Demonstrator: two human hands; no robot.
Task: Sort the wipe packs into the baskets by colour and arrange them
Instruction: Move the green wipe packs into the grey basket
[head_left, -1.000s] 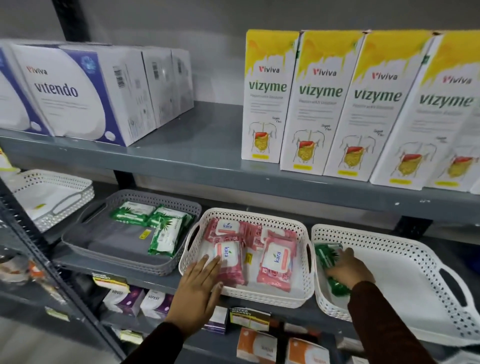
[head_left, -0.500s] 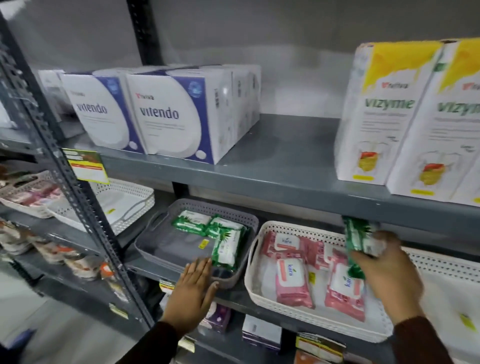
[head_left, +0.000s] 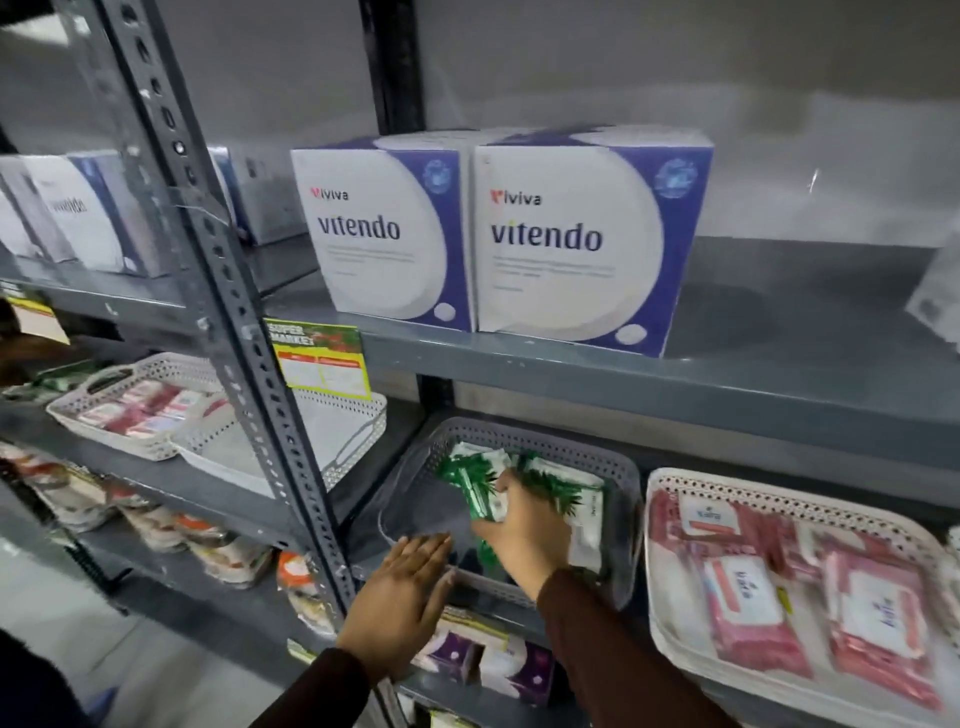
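Observation:
A grey basket on the middle shelf holds green wipe packs at its back. My right hand reaches into this basket and grips one green wipe pack, low over the basket floor beside the others. My left hand lies flat with fingers spread on the basket's front left rim. To the right, a white basket holds several pink wipe packs.
A grey perforated shelf post stands just left of my left hand. Left of it sit a white tray and a white basket with pink packs. Vitendo boxes stand on the shelf above. More goods lie below.
My right hand carried the green pack leftwards from over the pink basket into the grey basket. The view swung left. My left hand stays on the grey basket's front edge.

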